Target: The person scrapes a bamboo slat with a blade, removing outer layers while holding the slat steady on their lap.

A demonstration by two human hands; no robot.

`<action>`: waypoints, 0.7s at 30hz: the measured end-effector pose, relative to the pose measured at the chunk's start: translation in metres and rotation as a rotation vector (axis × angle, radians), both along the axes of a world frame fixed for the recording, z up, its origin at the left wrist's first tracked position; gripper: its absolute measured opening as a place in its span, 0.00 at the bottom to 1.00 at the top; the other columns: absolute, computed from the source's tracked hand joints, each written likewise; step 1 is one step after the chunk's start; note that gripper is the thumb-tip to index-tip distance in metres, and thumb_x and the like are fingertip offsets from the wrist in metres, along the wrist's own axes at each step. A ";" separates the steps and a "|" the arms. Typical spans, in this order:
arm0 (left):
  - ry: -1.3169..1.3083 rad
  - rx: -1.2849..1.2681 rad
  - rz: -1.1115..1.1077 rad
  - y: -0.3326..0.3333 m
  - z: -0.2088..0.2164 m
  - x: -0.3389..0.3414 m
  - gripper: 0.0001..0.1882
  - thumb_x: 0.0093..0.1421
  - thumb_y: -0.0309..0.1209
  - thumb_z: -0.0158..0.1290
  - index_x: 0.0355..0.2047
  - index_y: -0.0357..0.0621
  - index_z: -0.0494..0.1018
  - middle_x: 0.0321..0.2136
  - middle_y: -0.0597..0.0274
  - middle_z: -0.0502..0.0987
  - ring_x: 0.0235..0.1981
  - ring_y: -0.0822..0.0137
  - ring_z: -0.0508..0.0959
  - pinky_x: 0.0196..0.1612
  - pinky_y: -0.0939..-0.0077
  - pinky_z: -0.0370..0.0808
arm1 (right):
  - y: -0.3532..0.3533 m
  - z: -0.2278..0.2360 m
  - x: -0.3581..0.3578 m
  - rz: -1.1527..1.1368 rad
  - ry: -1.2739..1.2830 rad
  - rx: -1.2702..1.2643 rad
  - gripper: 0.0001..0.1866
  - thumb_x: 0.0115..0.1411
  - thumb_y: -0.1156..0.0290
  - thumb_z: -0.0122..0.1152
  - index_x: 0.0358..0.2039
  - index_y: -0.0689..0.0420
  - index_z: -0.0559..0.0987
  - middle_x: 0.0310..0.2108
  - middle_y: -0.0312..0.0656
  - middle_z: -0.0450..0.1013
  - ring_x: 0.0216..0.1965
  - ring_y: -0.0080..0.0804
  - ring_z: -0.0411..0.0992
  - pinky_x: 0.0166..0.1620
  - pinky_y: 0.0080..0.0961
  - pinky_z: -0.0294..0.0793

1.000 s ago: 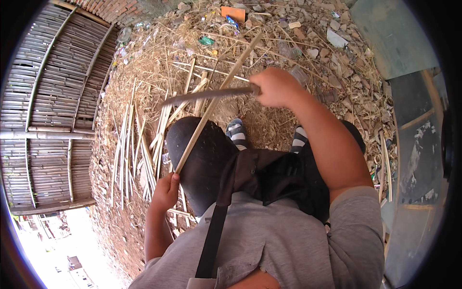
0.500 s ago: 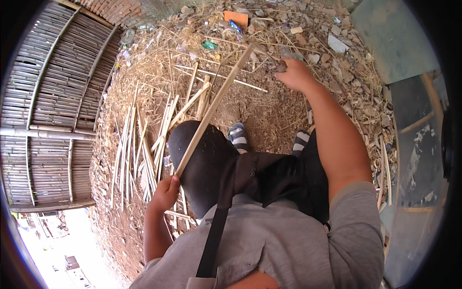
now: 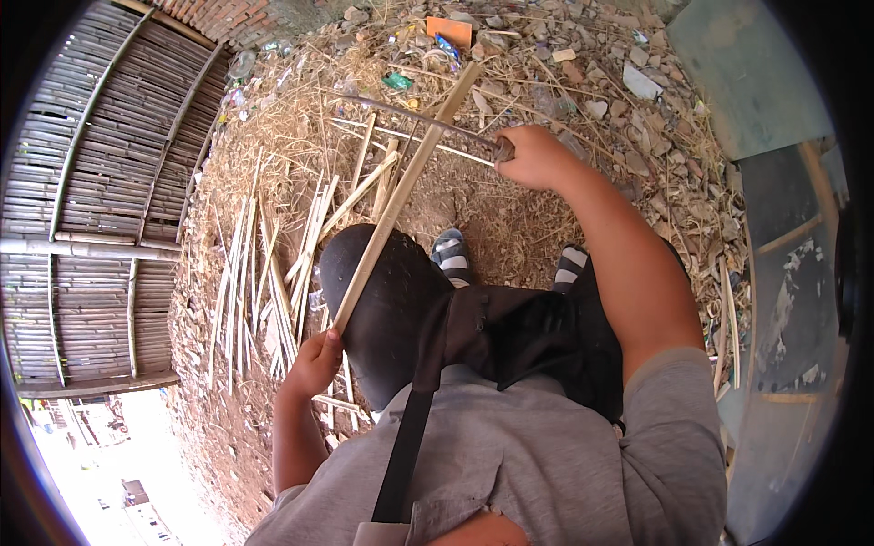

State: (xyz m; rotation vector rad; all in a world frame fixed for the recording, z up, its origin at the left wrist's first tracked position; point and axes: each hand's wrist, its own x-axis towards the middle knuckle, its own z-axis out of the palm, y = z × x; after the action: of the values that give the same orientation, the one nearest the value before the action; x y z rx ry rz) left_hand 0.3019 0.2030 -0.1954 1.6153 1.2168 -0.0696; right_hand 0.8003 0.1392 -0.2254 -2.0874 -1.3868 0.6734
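Note:
My left hand (image 3: pixel 314 364) is closed round the near end of a long flat bamboo strip (image 3: pixel 390 223). The strip slants up and away to the right, passing over my dark-trousered left knee (image 3: pixel 364 300). In my right hand (image 3: pixel 539 158), the fingers are wrapped round the handle of a long-bladed knife (image 3: pixel 391 108). Its thin dark blade points left and crosses the strip near the far end. Whether the edge touches the strip, I cannot tell.
Several split bamboo strips (image 3: pixel 238 282) lie on the ground at left. A slatted bamboo panel (image 3: pixel 100 182) stands beyond them. Rubble and litter (image 3: pixel 628 127) cover the far right, with an orange piece (image 3: pixel 449 33) at the back. Grey sheets (image 3: pixel 756 82) line the right side.
My right hand has moved left and slightly nearer, bringing the knife blade across the strip. The strip's far end has shifted slightly; my left hand keeps its grip.

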 end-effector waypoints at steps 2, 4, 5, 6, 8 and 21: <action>-0.014 -0.061 0.018 -0.001 0.000 -0.002 0.28 0.75 0.52 0.40 0.25 0.44 0.68 0.17 0.72 0.65 0.19 0.77 0.64 0.24 0.77 0.63 | -0.003 0.014 -0.025 0.034 0.028 0.083 0.10 0.51 0.68 0.63 0.34 0.56 0.81 0.30 0.48 0.79 0.37 0.45 0.80 0.41 0.42 0.78; 0.014 -0.041 0.021 -0.002 0.000 -0.002 0.28 0.75 0.51 0.39 0.25 0.43 0.68 0.17 0.72 0.65 0.20 0.77 0.64 0.24 0.76 0.63 | -0.006 0.038 -0.049 0.296 -0.254 -0.010 0.11 0.52 0.67 0.63 0.36 0.55 0.82 0.31 0.48 0.80 0.37 0.45 0.80 0.41 0.42 0.78; 0.017 0.027 -0.013 -0.003 0.000 -0.001 0.28 0.76 0.51 0.39 0.25 0.43 0.68 0.17 0.72 0.65 0.20 0.77 0.64 0.24 0.76 0.63 | -0.010 0.043 -0.054 0.360 -0.388 -0.008 0.11 0.53 0.67 0.62 0.37 0.54 0.82 0.32 0.48 0.80 0.37 0.45 0.81 0.41 0.42 0.78; 0.019 0.096 -0.046 -0.003 -0.001 0.001 0.28 0.76 0.50 0.39 0.25 0.43 0.68 0.17 0.72 0.65 0.20 0.77 0.64 0.24 0.76 0.63 | -0.007 0.028 -0.046 0.363 -0.385 -0.013 0.11 0.53 0.67 0.62 0.37 0.54 0.82 0.32 0.48 0.80 0.37 0.45 0.81 0.41 0.42 0.78; -0.020 0.130 -0.101 -0.005 -0.003 0.004 0.27 0.76 0.49 0.39 0.26 0.43 0.69 0.18 0.72 0.66 0.20 0.77 0.64 0.24 0.76 0.63 | -0.003 -0.015 -0.010 0.067 0.037 0.139 0.11 0.53 0.68 0.61 0.37 0.55 0.82 0.31 0.48 0.80 0.36 0.45 0.80 0.40 0.42 0.77; -0.038 -0.044 0.002 -0.002 -0.002 0.005 0.28 0.75 0.53 0.38 0.25 0.47 0.65 0.17 0.74 0.63 0.18 0.78 0.61 0.21 0.78 0.60 | -0.006 -0.004 0.012 -0.065 0.066 0.049 0.14 0.54 0.66 0.63 0.40 0.58 0.82 0.35 0.53 0.80 0.36 0.51 0.79 0.42 0.41 0.77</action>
State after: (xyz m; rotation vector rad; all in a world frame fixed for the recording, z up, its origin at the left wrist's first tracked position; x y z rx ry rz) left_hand 0.3070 0.2011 -0.1974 1.5702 1.1802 -0.0636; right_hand 0.8124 0.1335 -0.2299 -2.0443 -1.2808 0.6683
